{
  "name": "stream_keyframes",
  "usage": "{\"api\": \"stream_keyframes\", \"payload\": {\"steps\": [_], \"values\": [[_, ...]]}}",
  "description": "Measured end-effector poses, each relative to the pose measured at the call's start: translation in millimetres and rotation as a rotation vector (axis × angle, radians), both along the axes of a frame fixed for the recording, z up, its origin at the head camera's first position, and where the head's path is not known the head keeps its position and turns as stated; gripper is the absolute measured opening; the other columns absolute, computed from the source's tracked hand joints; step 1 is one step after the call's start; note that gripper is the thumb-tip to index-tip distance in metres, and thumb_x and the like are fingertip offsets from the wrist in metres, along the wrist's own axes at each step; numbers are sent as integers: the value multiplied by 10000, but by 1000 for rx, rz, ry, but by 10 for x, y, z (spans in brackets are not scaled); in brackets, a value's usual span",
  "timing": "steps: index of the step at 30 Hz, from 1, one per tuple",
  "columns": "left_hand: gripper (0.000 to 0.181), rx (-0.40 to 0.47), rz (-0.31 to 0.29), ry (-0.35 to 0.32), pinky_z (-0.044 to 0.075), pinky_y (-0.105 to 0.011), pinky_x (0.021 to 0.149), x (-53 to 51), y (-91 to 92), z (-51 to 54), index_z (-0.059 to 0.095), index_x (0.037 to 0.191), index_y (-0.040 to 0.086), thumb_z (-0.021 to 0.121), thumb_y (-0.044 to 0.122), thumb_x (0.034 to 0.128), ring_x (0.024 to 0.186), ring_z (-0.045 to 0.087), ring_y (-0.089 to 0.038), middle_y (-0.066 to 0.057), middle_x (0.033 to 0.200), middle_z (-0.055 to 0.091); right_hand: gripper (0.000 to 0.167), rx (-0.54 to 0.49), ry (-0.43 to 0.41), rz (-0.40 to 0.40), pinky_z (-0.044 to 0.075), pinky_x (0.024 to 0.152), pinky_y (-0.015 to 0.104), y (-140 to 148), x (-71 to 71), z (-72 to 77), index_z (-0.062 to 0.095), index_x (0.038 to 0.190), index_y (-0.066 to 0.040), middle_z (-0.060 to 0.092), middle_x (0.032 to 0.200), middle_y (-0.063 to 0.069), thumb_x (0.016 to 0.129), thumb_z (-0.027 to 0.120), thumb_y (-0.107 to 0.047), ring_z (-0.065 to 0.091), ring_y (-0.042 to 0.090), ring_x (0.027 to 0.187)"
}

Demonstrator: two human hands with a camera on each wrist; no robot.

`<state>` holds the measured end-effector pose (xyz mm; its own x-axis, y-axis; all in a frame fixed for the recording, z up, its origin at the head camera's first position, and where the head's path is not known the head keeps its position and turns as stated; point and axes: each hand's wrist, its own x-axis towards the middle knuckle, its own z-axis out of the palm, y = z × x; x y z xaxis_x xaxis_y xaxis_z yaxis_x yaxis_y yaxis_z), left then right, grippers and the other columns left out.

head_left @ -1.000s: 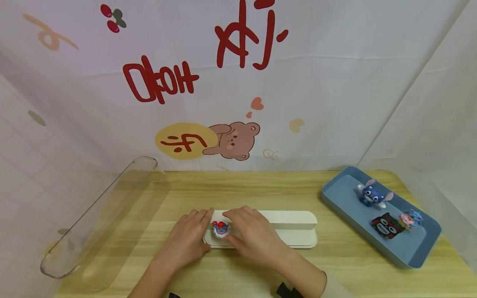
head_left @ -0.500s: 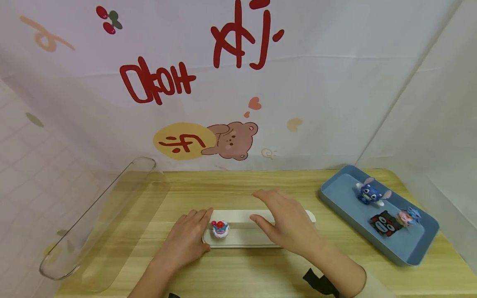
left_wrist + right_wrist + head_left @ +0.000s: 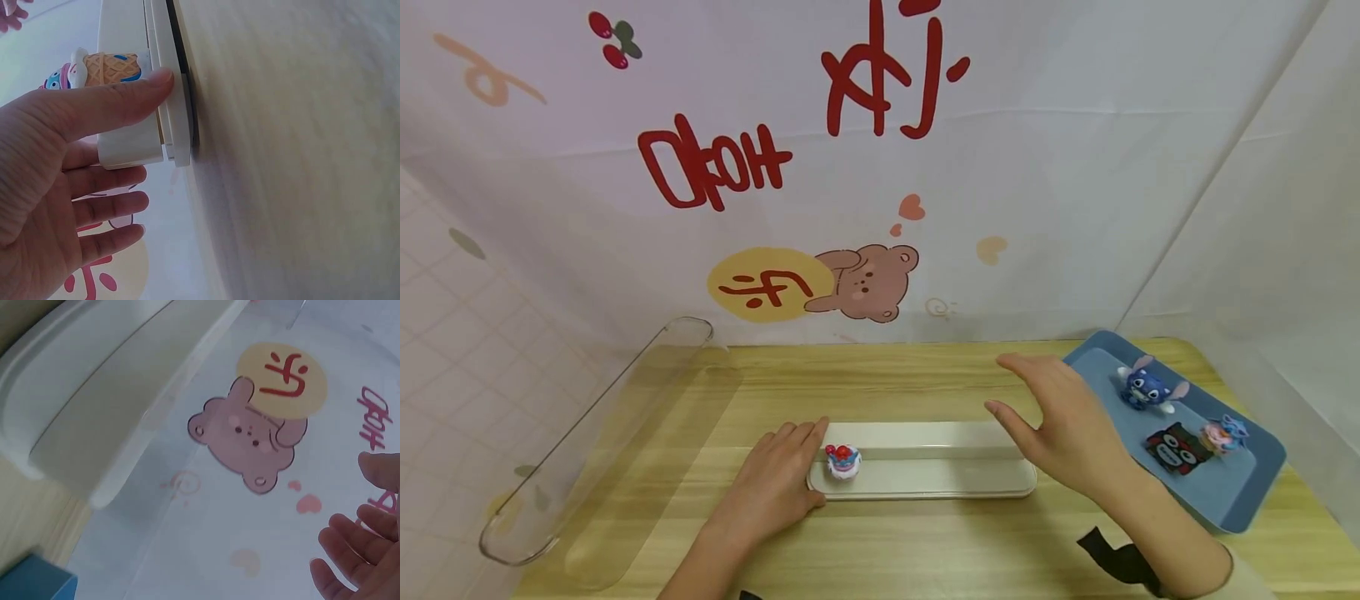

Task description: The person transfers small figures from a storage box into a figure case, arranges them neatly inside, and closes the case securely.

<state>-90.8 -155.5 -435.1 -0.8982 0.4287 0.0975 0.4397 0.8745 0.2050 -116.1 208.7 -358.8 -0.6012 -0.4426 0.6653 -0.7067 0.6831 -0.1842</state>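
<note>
My left hand grips the left end of a long white two-level display stand; in the left wrist view its thumb presses the front edge of the base. A small ice-cream figurine stands upright on the lower step at that end, with a waffle-patterned base and red balls on top. My right hand hovers with nothing in it, thumb and fingers spread, between the stand's right end and the blue tray. In the right wrist view that hand is partly cut off.
Inside the blue tray lie a blue big-eared figurine, a dark red block-faced figurine and a pink-and-blue figurine. A clear long cover lies at the table's left. A printed white curtain hangs behind the wooden table.
My right hand has let go of the ice-cream figurine and moved right, away from it, towards the blue tray. The left hand stays on the stand's end.
</note>
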Motion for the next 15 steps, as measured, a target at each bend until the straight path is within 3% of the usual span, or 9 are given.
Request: {"api": "stream_keyframes", "payload": {"steps": [6, 11, 13, 15], "values": [[984, 0, -3, 3, 499, -522, 1010, 4, -2, -5, 542, 1478, -40, 1008, 263, 667, 1204, 589, -310, -134, 1355, 644, 714, -30, -14, -97, 483, 890, 533, 332, 70, 4, 633, 1356, 9, 701, 1221, 190, 1050, 474, -617, 645, 392, 1109], [977, -1, -1, -6, 498, -519, 1009, 2, 6, -4, 545, 1474, -46, 1006, 257, 667, 1197, 588, -311, -134, 1350, 645, 776, -53, -58, -165, 418, 1080, 620, 611, 141, -22, 606, 1401, 12, 666, 1287, 238, 1021, 501, -656, 598, 471, 1183], [978, -3, 2, -8, 497, -519, 1010, 1, 9, -3, 543, 1475, -47, 1005, 256, 669, 1198, 588, -311, -136, 1353, 644, 800, -51, -62, -192, 371, 1169, 567, 712, 162, -31, 586, 1431, 9, 648, 1320, 251, 1011, 516, -668, 583, 487, 1201], [977, -6, 5, -9, 496, -519, 1013, -2, 14, -1, 540, 1478, -46, 1003, 258, 674, 1202, 587, -311, -137, 1358, 642, 827, -50, -55, -210, 338, 1217, 412, 811, 172, -39, 571, 1452, 7, 629, 1354, 264, 1001, 518, -683, 574, 497, 1206]]}}
